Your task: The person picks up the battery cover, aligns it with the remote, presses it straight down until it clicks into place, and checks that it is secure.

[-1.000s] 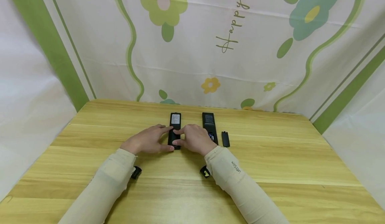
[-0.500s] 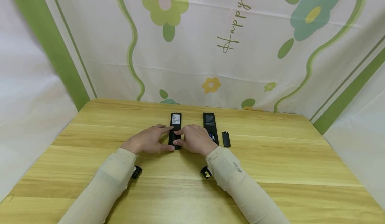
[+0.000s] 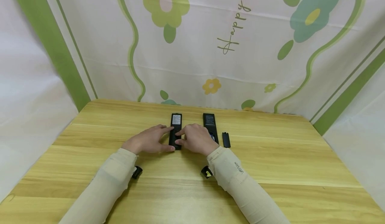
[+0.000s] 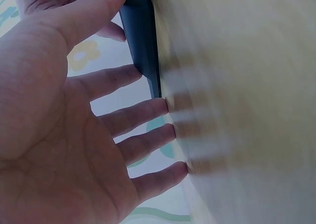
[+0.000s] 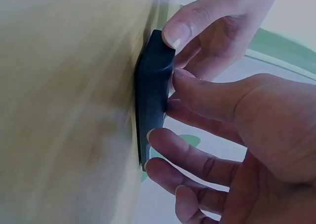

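A black remote control (image 3: 172, 138) lies back side up on the table, with a white label at its far end. My left hand (image 3: 148, 140) holds it from the left, thumb at the near end and index finger farther up. The other left fingertips touch the table in the left wrist view. From the right, my right hand (image 3: 197, 139) grips at the lower back of the same remote control with thumb and bent index finger. Its remaining fingers curl beside the edge in the right wrist view. Whether the battery cover there has shifted is hard to see.
A second black remote control (image 3: 209, 120) lies to the right, its battery bay exposed with batteries inside, partly behind my right hand. Beside it is a loose battery cover (image 3: 226, 140). A printed cloth (image 3: 186, 63) hangs behind the wooden table (image 3: 270, 157).
My right thumb and index finger have shifted slightly right and toward me on the remote control. The left hand keeps its hold, and the remote control stays in place.
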The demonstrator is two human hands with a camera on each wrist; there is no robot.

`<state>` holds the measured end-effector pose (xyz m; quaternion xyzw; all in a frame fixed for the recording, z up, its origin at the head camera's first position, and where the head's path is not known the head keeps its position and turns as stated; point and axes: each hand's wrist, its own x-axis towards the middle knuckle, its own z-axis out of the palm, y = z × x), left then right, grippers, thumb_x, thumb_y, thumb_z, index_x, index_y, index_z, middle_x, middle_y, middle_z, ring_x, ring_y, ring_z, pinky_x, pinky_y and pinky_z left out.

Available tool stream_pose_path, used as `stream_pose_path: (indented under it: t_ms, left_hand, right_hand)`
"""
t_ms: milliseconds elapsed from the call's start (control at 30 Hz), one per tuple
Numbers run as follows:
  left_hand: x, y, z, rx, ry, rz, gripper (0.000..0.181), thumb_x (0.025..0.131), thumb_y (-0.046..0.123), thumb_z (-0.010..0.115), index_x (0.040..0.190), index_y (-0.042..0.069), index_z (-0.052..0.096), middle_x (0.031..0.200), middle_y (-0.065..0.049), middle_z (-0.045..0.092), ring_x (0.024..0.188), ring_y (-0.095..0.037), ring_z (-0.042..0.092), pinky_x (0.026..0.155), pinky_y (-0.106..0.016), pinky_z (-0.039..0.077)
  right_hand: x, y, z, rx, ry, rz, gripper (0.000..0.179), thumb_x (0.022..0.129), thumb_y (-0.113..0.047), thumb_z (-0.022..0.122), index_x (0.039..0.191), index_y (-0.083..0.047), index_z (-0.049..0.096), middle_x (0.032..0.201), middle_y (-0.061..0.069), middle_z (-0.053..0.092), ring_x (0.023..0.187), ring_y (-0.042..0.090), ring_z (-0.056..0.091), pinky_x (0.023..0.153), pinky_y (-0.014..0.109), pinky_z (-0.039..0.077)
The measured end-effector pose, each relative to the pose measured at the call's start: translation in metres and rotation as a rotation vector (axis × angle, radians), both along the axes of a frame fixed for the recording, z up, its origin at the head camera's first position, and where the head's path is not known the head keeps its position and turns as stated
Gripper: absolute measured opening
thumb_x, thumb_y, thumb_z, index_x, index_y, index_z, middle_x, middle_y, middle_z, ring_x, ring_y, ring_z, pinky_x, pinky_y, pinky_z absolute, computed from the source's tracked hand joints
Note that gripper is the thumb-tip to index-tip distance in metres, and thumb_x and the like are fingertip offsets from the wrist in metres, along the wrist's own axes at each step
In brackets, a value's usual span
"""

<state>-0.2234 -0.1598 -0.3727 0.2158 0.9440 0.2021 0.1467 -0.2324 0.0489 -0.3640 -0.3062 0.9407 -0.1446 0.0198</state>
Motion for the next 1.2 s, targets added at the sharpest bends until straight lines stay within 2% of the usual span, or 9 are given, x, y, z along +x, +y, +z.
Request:
stream_pose_path:
  t_ms: [167,233,467,800,900,1200]
  left_hand:
    - [0.000,0.000,-0.001,0.008,0.006,-0.004,0.086,0.093,0.054,0.069,0.159,0.010,0.035,0.158,-0.026,0.033,0.143,-0.044,0.036,0.111,-0.062,0.034]
    - [0.000,0.000,-0.001,0.012,0.009,-0.004,0.086,0.093,0.054,0.070,0.159,0.010,0.036,0.158,-0.025,0.034,0.142,-0.044,0.037,0.111,-0.062,0.035]
    - [0.000,0.000,-0.001,0.017,0.009,-0.009,0.089,0.092,0.055,0.070,0.159,0.009,0.035,0.157,-0.026,0.035,0.141,-0.044,0.039,0.110,-0.062,0.036]
    - [0.002,0.000,0.001,0.048,0.005,-0.003,0.090,0.091,0.054,0.072,0.160,0.010,0.033,0.158,-0.023,0.035,0.142,-0.041,0.039,0.111,-0.060,0.036]
    - [0.002,0.001,0.002,0.052,0.026,0.008,0.088,0.092,0.052,0.072,0.159,0.011,0.035,0.158,-0.021,0.037,0.141,-0.041,0.040,0.111,-0.060,0.037]
    - [0.004,0.005,0.009,0.061,0.151,0.014,0.076,0.095,0.047,0.070,0.154,0.007,0.043,0.152,-0.019,0.045,0.137,-0.039,0.046,0.108,-0.060,0.039]
  right_hand:
    - [-0.001,0.003,0.002,0.003,-0.010,0.009,0.030,0.096,-0.030,0.073,0.123,-0.017,0.076,0.083,-0.005,0.072,0.066,0.005,0.059,0.055,0.025,0.048]
    - [-0.002,0.004,0.003,0.002,-0.013,0.008,0.030,0.096,-0.030,0.073,0.123,-0.017,0.076,0.080,-0.007,0.071,0.067,0.004,0.059,0.057,0.026,0.049]
    - [-0.002,0.008,0.008,0.009,-0.020,-0.006,0.030,0.095,-0.031,0.074,0.121,-0.016,0.077,0.082,-0.007,0.071,0.073,0.007,0.061,0.063,0.028,0.051]
    - [-0.002,0.012,0.013,0.032,-0.034,-0.025,0.028,0.095,-0.033,0.074,0.119,-0.019,0.077,0.084,-0.007,0.071,0.078,0.010,0.062,0.064,0.029,0.050]
    - [-0.002,0.013,0.015,0.020,-0.037,-0.026,0.027,0.095,-0.034,0.075,0.116,-0.018,0.078,0.086,-0.006,0.071,0.079,0.011,0.062,0.065,0.029,0.050]
    - [-0.002,0.020,0.017,-0.026,-0.009,-0.006,0.025,0.095,-0.032,0.075,0.112,-0.015,0.079,0.088,-0.003,0.071,0.080,0.014,0.064,0.072,0.036,0.054]
